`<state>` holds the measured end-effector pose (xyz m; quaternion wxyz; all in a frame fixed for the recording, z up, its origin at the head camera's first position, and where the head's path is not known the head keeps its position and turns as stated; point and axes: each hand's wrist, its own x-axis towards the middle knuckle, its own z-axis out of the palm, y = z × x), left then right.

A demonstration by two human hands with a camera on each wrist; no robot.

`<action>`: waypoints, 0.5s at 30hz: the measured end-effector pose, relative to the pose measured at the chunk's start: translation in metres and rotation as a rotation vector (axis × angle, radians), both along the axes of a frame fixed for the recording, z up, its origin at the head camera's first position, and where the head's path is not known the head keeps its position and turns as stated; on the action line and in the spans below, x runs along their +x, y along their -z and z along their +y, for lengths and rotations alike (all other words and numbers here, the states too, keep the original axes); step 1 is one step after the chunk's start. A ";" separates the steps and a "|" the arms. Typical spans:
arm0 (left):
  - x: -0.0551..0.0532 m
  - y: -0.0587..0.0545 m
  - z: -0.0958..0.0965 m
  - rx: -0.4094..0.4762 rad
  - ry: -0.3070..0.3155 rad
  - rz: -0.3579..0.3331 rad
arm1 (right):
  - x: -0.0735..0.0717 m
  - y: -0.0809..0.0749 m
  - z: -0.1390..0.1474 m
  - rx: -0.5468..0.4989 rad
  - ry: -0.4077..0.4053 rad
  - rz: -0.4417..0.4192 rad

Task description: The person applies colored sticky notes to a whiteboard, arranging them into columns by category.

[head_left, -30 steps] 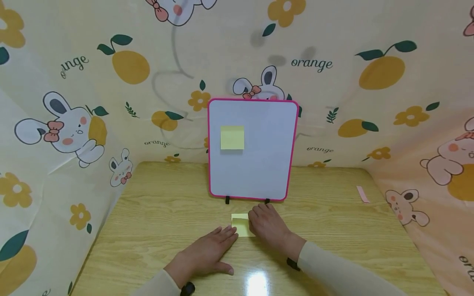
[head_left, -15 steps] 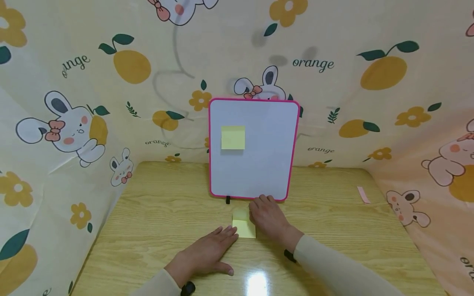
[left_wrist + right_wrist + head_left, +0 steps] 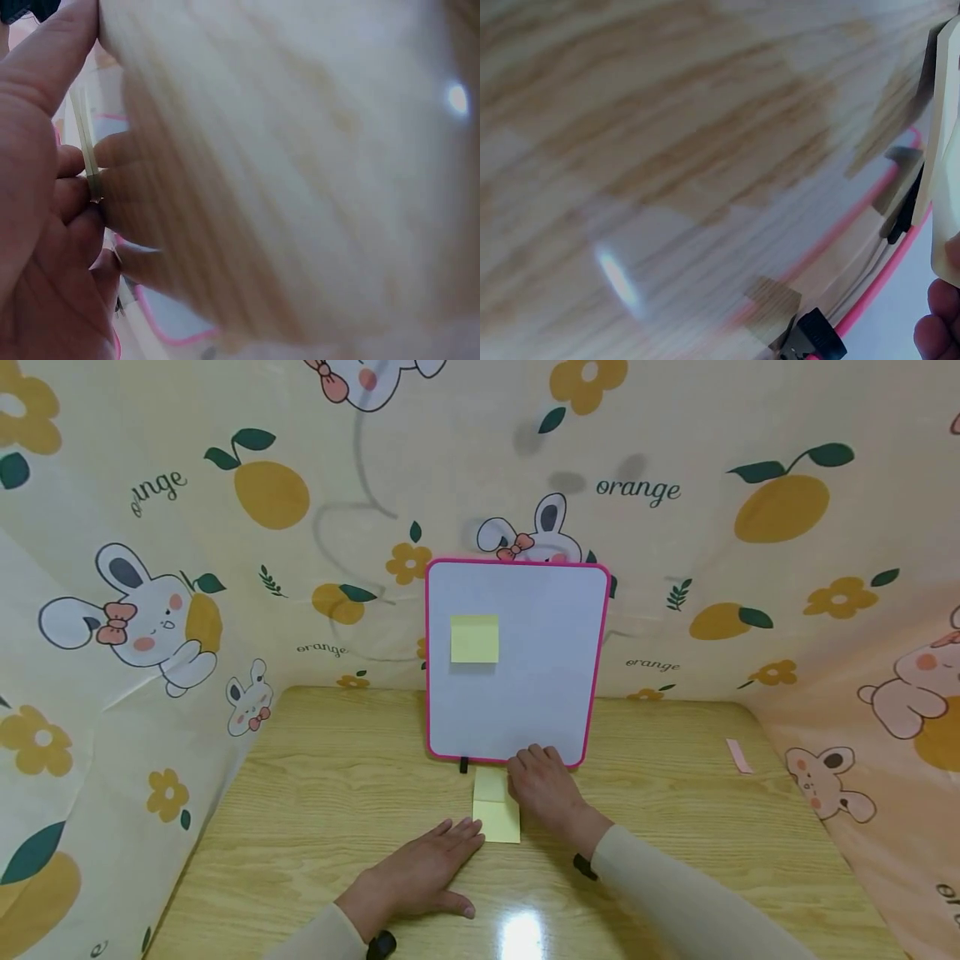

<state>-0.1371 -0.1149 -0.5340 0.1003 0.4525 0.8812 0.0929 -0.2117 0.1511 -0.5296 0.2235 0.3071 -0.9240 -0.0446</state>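
Observation:
A pale yellow sticky note pad lies on the table before the whiteboard. Its top sheet is raised and bent back toward the board. My right hand pinches that sheet at its right side, fingers curled, just below the board's lower edge. In the right wrist view, part of the sheet and some fingertips show at the right edge. My left hand rests flat on the table, fingertips at the pad's lower left corner. The left wrist view shows its fingers extended.
A whiteboard with a pink frame stands upright at the back on black feet. A yellow sticky note is on its upper left. A pink paper strip lies far right. Patterned cloth encloses the table.
My right hand has moved forward toward the board, drawing the top sheet up and away from the pad. More of the pad's face now shows. My left hand has stayed in place.

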 end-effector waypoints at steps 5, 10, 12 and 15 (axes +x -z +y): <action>-0.001 -0.001 0.001 -0.017 -0.012 -0.028 | -0.002 -0.002 0.000 -0.009 0.009 -0.010; -0.001 -0.001 0.000 -0.015 -0.009 -0.029 | -0.004 -0.006 0.000 -0.011 0.031 -0.050; -0.001 -0.001 0.000 -0.010 -0.006 -0.023 | -0.005 -0.008 0.001 -0.006 0.039 -0.062; -0.002 0.001 0.000 -0.006 -0.002 -0.016 | -0.005 -0.010 0.001 -0.004 0.041 -0.051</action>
